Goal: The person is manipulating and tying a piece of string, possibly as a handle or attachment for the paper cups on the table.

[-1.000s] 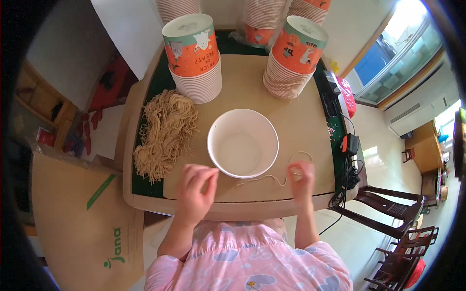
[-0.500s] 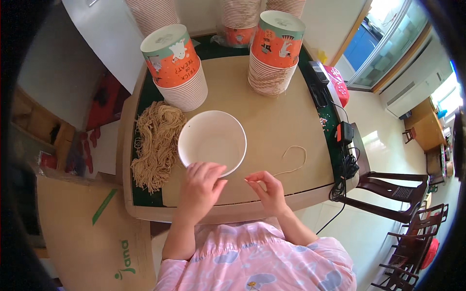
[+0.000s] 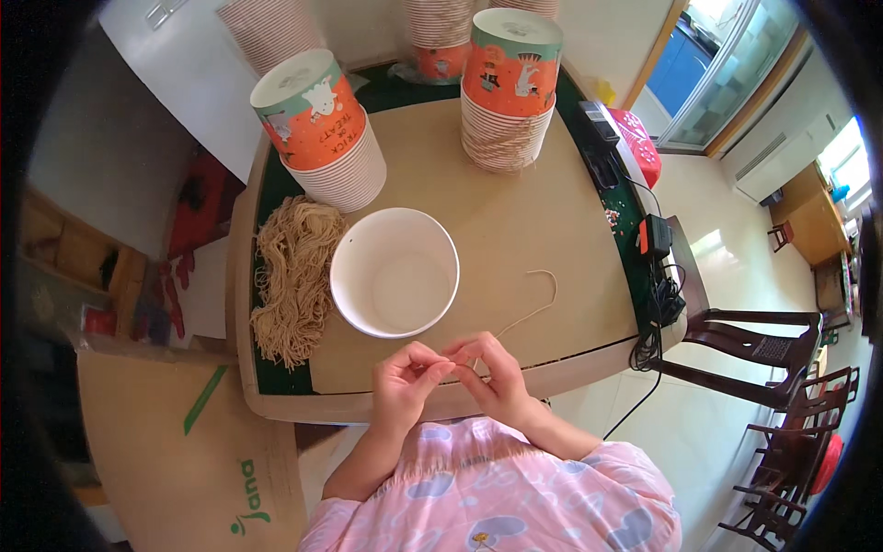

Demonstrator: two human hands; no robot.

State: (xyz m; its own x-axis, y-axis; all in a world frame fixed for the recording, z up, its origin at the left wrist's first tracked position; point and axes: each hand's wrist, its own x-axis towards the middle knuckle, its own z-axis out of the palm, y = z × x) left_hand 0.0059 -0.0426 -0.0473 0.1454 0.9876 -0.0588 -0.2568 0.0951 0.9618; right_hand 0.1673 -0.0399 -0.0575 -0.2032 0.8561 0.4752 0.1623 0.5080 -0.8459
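My left hand [image 3: 405, 382] and my right hand [image 3: 492, 375] meet at the fingertips over the table's near edge, both pinching the end of a thin beige string [image 3: 526, 315]. From there the string trails across the board to the right and curls at its far end. Just beyond my hands a white paper bucket [image 3: 395, 271] stands open side up, with a small hole near its rim at the upper left. To its left lies a thick bundle of beige strings [image 3: 296, 281].
Stacked, upturned orange and green paper buckets [image 3: 317, 120] stand at the back left; another stack [image 3: 510, 87], with strings around its lower part, is at the back right. Black cables and adapters [image 3: 655, 304] line the right edge. A large cardboard box [image 3: 193, 451] stands at lower left.
My left hand has moved from the bucket's near rim toward me and met my right hand at the string's end. The string has shifted a little left.
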